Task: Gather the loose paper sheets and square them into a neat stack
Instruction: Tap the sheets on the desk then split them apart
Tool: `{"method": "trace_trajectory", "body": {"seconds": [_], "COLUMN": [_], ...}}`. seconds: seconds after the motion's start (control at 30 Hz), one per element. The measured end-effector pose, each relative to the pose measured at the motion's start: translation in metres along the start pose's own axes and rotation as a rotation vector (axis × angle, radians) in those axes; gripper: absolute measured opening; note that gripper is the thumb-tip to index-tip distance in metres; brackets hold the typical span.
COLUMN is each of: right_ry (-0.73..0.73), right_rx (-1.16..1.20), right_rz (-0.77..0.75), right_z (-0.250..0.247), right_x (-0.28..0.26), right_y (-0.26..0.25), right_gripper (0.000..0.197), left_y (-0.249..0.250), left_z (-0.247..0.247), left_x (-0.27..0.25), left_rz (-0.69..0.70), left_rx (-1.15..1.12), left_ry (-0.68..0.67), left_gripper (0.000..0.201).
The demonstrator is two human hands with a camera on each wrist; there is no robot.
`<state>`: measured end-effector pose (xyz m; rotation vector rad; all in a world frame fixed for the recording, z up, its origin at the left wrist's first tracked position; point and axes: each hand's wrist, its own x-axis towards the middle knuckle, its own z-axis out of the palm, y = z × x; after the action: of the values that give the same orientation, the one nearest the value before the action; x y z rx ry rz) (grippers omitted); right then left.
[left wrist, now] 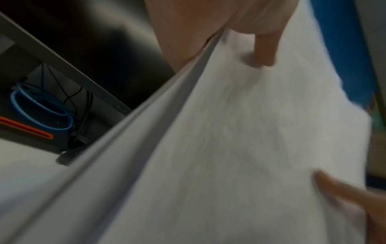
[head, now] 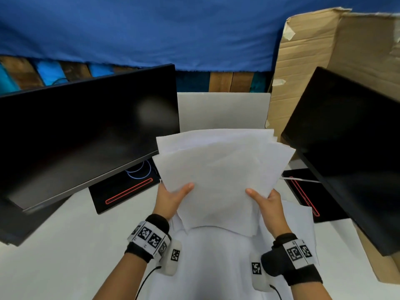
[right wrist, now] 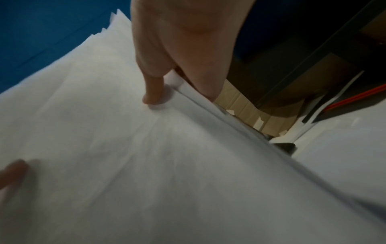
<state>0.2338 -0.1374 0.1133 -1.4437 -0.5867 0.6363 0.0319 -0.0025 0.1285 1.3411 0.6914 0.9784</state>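
Observation:
A fanned bundle of white paper sheets [head: 220,169] is held up above the white table [head: 54,245], its top corners splayed and uneven. My left hand [head: 173,198] grips the bundle's left edge, thumb on the front and fingers hidden behind. My right hand [head: 266,200] grips the right edge the same way. In the left wrist view a thumb presses the paper sheets [left wrist: 229,140] near their edge. The right wrist view shows the thumb on the paper sheets [right wrist: 125,156], whose layered edges are offset. More white sheets [head: 298,221] lie flat on the table below.
A dark monitor [head: 82,131] stands at the left and another monitor [head: 350,148] at the right, each on a black base with a red stripe [head: 129,191]. Cardboard boxes [head: 324,57] rise at the back right. Blue cable coils [head: 140,169] lie under the left monitor.

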Motion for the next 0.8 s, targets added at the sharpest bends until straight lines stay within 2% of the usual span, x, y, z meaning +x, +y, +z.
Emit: {"method": "trace_trajectory", "body": {"seconds": [0.1,0.13,0.2,0.27,0.33,0.4,0.43,0.53,0.6,0.7,0.8], "right_ry": [-0.051,-0.076,-0.116,-0.145,-0.202,-0.246,-0.246,-0.249,-0.276,-0.281,-0.272], "right_rx": [0.024,0.022,0.031,0.032,0.024,0.015,0.022,0.055,0.019,-0.042,-0.037], "right_rz": [0.0,0.0,-0.001,0.016,0.02,-0.022,-0.06,-0.111,-0.08,-0.021,0.022], "right_z": [-0.002,-0.004,-0.01,-0.011,-0.005,0.004,0.006,0.002,0.0,0.003,0.008], "right_x": [0.002,0.003,0.005,0.007,0.007,0.005,0.005,0.007,0.008,0.003,-0.004], "right_y": [-0.006,-0.008,-0.008,-0.007,-0.009,-0.018,-0.023,-0.037,-0.035,-0.018,-0.003], "right_gripper": [0.028,0.034,0.059,0.075,0.066,0.053,0.055,0.06,0.055,0.044,0.041], "left_y": [0.007,0.009,0.008,0.006,0.005,0.01,0.013,0.029,0.027,0.002,-0.011], "left_z": [-0.007,-0.008,-0.012,-0.016,-0.015,-0.011,-0.012,-0.02,-0.027,-0.033,-0.032], "left_x": [0.005,0.005,0.006,0.008,0.007,0.006,0.008,0.014,0.014,0.008,-0.002], "left_rz": [0.009,-0.007,-0.003,-0.017,-0.047,-0.053,-0.043,0.007,-0.006,-0.074,-0.142], "left_rx": [-0.017,-0.014,-0.035,-0.062,-0.028,0.001,-0.007,-0.058,-0.064,-0.048,-0.052], "left_ry": [-0.136,-0.169,-0.197,-0.203,-0.244,-0.264,-0.243,-0.212,-0.227,-0.15,-0.179], "left_gripper": [0.055,0.055,0.05,0.059,0.072,0.078,0.076,0.055,0.055,0.081,0.073]}}
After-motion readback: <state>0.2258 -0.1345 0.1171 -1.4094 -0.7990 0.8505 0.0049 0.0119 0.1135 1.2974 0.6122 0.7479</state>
